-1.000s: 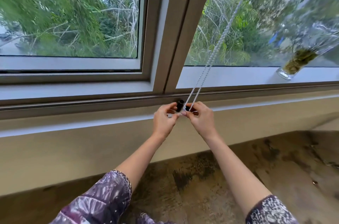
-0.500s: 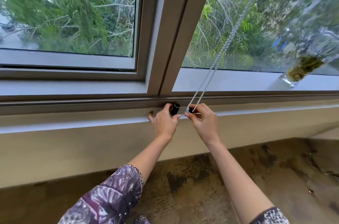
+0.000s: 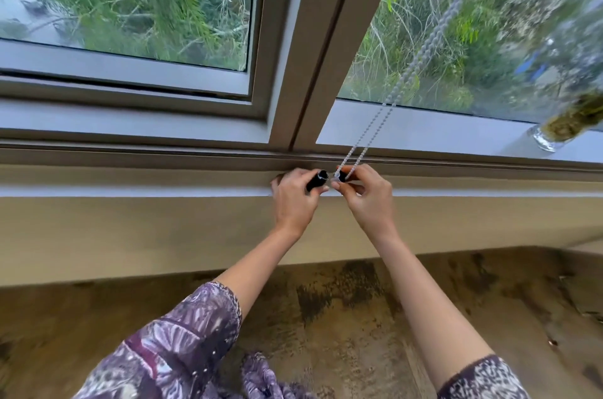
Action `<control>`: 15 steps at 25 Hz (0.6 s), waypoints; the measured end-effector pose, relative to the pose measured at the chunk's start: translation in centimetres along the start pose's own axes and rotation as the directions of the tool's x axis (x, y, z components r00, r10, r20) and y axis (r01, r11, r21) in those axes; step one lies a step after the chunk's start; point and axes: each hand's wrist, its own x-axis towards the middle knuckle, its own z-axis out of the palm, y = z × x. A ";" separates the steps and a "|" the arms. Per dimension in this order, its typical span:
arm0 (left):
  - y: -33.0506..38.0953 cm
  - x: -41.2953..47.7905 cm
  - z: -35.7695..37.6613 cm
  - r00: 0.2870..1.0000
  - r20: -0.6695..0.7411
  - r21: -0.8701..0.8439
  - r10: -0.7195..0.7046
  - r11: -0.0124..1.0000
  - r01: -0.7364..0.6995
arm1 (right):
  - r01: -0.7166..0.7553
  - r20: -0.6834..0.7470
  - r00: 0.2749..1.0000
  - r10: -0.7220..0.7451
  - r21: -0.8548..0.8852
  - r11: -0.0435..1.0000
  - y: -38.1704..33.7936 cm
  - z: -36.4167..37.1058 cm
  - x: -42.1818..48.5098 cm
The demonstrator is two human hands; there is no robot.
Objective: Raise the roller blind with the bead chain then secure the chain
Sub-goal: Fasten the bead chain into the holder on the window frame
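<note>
My left hand (image 3: 295,199) is closed around a small black cylinder (image 3: 316,180) at the sill ledge (image 3: 130,191). My right hand (image 3: 367,199) pinches the bottom loop of the bead chain (image 3: 365,147) against a second black piece (image 3: 342,176) just beside it. The chain runs taut up across the window pane (image 3: 456,39). I judge the loop could slip off if my right grip eases before the two pieces meet, leaving the chain loose.
</note>
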 end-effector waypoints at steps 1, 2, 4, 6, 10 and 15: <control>0.1 0.0 -0.4 1.000 -0.007 0.003 0.021 1.000 -0.021 | 0.017 0.007 1.000 -0.017 -0.001 1.000 -0.1 0.2 0.0; 0.1 0.0 -0.7 0.999 -0.007 0.014 0.043 0.999 -0.043 | 0.034 0.015 0.999 -0.034 -0.001 0.999 -0.2 0.3 0.0; -0.3 -0.1 -1.6 0.996 0.008 0.053 0.086 0.995 -0.087 | 0.053 0.031 0.998 -0.053 0.006 0.999 -0.5 0.6 -0.1; -0.9 -0.4 -2.6 0.993 0.026 0.098 0.114 0.988 -0.116 | 0.056 0.044 0.997 -0.057 0.029 0.998 -0.9 1.0 -0.2; -1.4 -0.7 -4.3 0.994 0.020 0.106 0.106 0.988 -0.108 | 0.081 0.076 0.994 -0.084 0.047 0.996 -2.3 2.1 -0.1; -1.8 -0.4 -6.4 0.987 0.027 0.057 0.160 0.985 -0.161 | 0.106 0.084 0.990 -0.113 0.082 0.991 -4.0 3.3 -0.2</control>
